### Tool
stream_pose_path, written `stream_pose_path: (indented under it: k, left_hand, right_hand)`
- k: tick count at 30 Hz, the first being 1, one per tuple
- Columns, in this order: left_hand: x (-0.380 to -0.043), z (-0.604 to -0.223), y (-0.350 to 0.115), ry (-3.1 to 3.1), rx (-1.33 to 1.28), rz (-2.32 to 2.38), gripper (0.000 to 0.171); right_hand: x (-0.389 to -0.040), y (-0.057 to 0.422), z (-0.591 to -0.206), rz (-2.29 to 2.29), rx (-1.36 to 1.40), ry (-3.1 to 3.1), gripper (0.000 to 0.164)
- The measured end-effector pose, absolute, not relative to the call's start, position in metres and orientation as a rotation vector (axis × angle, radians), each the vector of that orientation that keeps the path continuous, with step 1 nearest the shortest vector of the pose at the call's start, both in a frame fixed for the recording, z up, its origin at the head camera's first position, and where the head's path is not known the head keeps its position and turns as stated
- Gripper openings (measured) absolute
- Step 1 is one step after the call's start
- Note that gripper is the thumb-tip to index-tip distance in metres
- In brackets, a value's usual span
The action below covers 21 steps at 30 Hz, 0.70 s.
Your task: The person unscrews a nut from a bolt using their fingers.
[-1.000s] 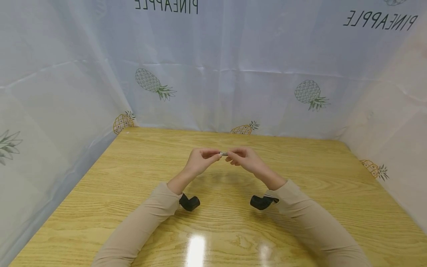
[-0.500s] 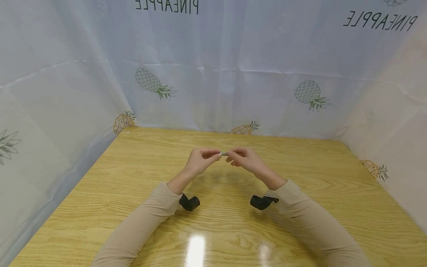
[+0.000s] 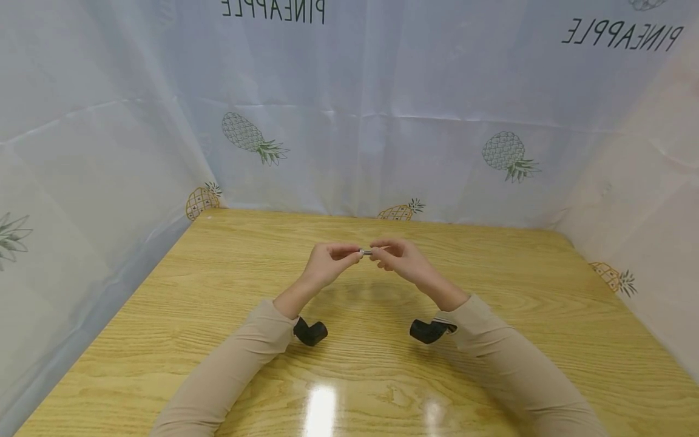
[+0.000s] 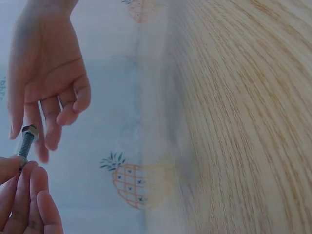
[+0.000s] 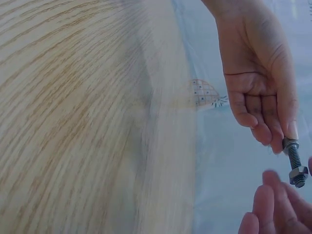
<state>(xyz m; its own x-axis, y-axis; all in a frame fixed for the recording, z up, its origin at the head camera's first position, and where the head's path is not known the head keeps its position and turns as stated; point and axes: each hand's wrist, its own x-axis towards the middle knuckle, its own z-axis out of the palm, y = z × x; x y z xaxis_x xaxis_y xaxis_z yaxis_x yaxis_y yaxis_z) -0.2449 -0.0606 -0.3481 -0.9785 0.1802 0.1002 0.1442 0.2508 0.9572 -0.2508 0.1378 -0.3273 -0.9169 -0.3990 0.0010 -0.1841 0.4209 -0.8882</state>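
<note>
My left hand (image 3: 327,264) pinches the head of a small metal bolt (image 4: 25,148) between thumb and fingertips. The bolt is held up over the table, pointing toward my right hand (image 3: 401,260). A hex nut (image 5: 298,174) sits on the threads near the free end, with a short bit of thread showing beyond it. Around that nut my right hand's thumb and fingers stand spread, with a gap between them and the metal in both wrist views. In the head view the bolt (image 3: 366,252) bridges the two hands and is partly hidden by the right thumb.
Below the hands lies a wood-grain table (image 3: 360,364). A pale curtain printed with pineapples (image 3: 349,152) stands along its back and sides. Black wrist mounts (image 3: 310,332) stick out inward under both sleeves.
The right hand's fingers have parted around the nut, its index finger lifting from the thumb. The left hand and the bolt have stayed in place.
</note>
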Motion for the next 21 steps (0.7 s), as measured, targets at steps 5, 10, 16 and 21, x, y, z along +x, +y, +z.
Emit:
stream_pose_path:
  k: [5, 10, 16, 21]
  left_hand:
    - [-0.2438, -0.3467, -0.0609, 2.465, 0.326, 1.882, 0.028]
    - [-0.2437, -0.3464, -0.0614, 2.452, 0.342, 1.893, 0.028]
    - [-0.2445, -0.3477, -0.0610, 2.448, 0.339, 1.903, 0.027]
    - [-0.2447, -0.3485, -0.0609, 2.471, 0.333, 1.884, 0.026]
  right_hand:
    - [-0.2513, 0.1380, -0.3286, -1.492, -0.524, 2.463, 0.036]
    - [-0.2503, 0.1380, -0.3299, -1.527, -0.513, 2.484, 0.033]
    - [-0.2497, 0.1377, -0.3274, -1.527, -0.491, 2.468, 0.038]
    - [-0.2507, 0.1376, -0.3268, -1.478, -0.477, 2.461, 0.040]
